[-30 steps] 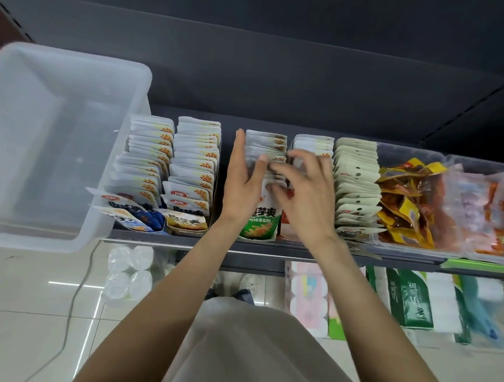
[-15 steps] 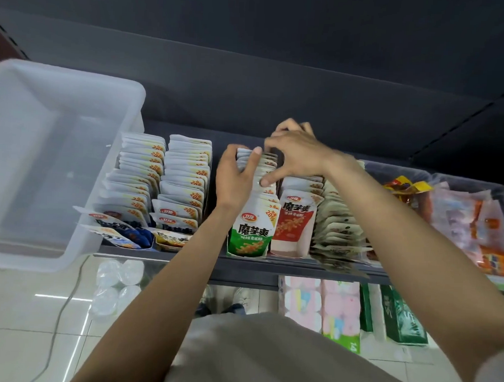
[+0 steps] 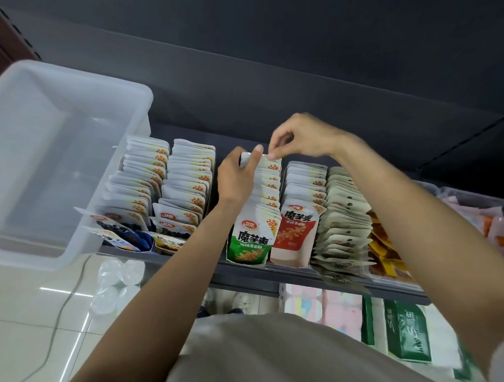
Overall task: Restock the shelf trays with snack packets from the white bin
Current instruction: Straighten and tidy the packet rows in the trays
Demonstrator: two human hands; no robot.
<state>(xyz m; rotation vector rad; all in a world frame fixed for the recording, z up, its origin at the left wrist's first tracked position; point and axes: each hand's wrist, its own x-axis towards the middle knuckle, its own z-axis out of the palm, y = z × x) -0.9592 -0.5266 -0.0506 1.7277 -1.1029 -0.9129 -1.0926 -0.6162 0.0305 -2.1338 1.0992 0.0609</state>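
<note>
Dark shelf [image 3: 269,275] — left hand [image 3: 236,177] and right hand [image 3: 301,138] fingers pinch the rearmost green-row packet [image 3: 262,160].

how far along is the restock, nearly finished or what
Nearly done, it seems. The white bin looks empty and the rows of packets on the shelf stand full. In hand: the left hand and right hand are seating the rearmost packet of the green row. Left: perhaps straightening the tipped front packets.

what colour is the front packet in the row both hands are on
White on top, green below with dark lettering, on the front packet; the head view shows it.
</note>
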